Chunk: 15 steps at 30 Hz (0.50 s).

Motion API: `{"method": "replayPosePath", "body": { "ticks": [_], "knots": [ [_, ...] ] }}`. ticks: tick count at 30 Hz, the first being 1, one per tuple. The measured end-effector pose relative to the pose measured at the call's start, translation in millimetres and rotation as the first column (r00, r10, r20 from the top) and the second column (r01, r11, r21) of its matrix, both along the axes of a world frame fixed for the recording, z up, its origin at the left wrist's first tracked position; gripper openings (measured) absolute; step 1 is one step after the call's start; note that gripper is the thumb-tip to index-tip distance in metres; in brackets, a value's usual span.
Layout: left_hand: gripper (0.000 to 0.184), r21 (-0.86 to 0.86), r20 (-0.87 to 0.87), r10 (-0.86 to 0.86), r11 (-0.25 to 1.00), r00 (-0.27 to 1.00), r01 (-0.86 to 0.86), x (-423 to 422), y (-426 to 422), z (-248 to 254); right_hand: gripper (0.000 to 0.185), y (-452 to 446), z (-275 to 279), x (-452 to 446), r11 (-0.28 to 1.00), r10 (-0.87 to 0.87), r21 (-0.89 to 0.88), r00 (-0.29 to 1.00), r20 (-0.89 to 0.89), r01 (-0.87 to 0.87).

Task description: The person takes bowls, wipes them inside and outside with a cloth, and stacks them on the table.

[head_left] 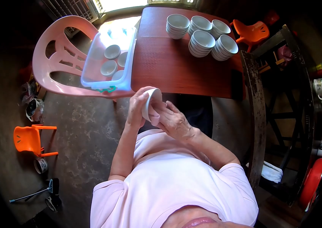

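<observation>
A white bowl (148,103) is tilted on its side in front of my chest, its opening turned toward my right hand. My left hand (134,108) is wrapped round the outside of the bowl. Fingers of my right hand (177,121) reach into the bowl, pressing a pale pink cloth (153,116) against its inside; the fingertips are partly hidden. Ahead, several stacks of white bowls (202,41) stand on the reddish-brown table (161,72). To the left, a clear plastic tub (89,72) holds several more white bowls (108,68).
The tub rests on a pink plastic chair (43,62) beside the table. An orange small chair (27,138) is on the floor at left, another orange chair (252,32) beyond the table. A dark wooden frame (258,114) stands close on the right, with a white cloth (272,173) near its base.
</observation>
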<state>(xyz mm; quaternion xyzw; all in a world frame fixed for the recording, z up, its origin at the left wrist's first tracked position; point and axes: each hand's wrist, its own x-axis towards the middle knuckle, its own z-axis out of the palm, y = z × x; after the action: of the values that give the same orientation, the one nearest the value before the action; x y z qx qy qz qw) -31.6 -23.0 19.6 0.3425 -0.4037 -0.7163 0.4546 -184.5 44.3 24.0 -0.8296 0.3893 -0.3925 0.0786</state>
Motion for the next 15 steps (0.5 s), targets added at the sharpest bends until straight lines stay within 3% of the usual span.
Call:
{"method": "replayPosePath", "body": {
  "ticks": [2,3,4,5,6,8,9,10,11,14,15],
  "knots": [
    [0.047,-0.013,0.004,-0.007,1.0,1.0,0.007,-4,4,12,0.032,8,-9,4,0.999,0.015,0.045,0.995,0.098,-0.02],
    [0.044,-0.09,0.13,0.024,0.996,0.991,-0.012,-3,4,1,0.032,18,-8,6,0.91,-0.034,0.411,0.973,0.227,-0.063],
    [0.043,-0.216,0.159,0.097,0.974,0.983,-0.061,-8,7,-7,0.028,19,-5,9,0.804,-0.201,0.575,0.84,0.503,-0.152],
    [0.041,-0.336,0.181,0.17,0.936,0.969,-0.102,-15,11,-8,0.024,19,-1,16,0.675,-0.406,0.674,0.613,0.678,-0.299],
    [0.04,-0.389,0.174,0.242,0.907,0.955,-0.159,-19,13,-8,0.02,14,0,23,0.669,-0.475,0.57,0.315,0.821,-0.477],
    [0.04,-0.193,0.104,0.084,0.979,0.991,-0.063,-12,9,0,0.019,19,0,17,0.735,-0.308,0.645,0.746,0.591,-0.208],
    [0.04,-0.093,0.058,0.009,0.996,0.998,-0.003,-7,7,3,0.019,20,0,16,0.779,-0.232,0.624,0.891,0.39,-0.07],
    [0.042,0.08,-0.06,-0.024,0.996,0.998,0.029,-4,6,4,0.018,14,-7,16,0.964,-0.042,0.262,0.948,0.314,-0.044],
    [0.045,0.091,-0.069,-0.004,0.996,0.998,0.01,-2,3,0,0.016,6,-9,15,1.0,0.029,-0.015,0.977,0.209,-0.026],
    [0.044,0.039,0.114,0.023,0.999,0.993,-0.027,-5,4,6,0.016,5,-26,6,0.998,-0.028,-0.055,0.995,0.091,0.033],
    [0.042,0.037,0.047,0.015,0.999,0.999,-0.017,-8,6,10,0.021,10,-24,8,0.978,-0.065,0.21,0.97,0.234,0.015]
  ]
}}
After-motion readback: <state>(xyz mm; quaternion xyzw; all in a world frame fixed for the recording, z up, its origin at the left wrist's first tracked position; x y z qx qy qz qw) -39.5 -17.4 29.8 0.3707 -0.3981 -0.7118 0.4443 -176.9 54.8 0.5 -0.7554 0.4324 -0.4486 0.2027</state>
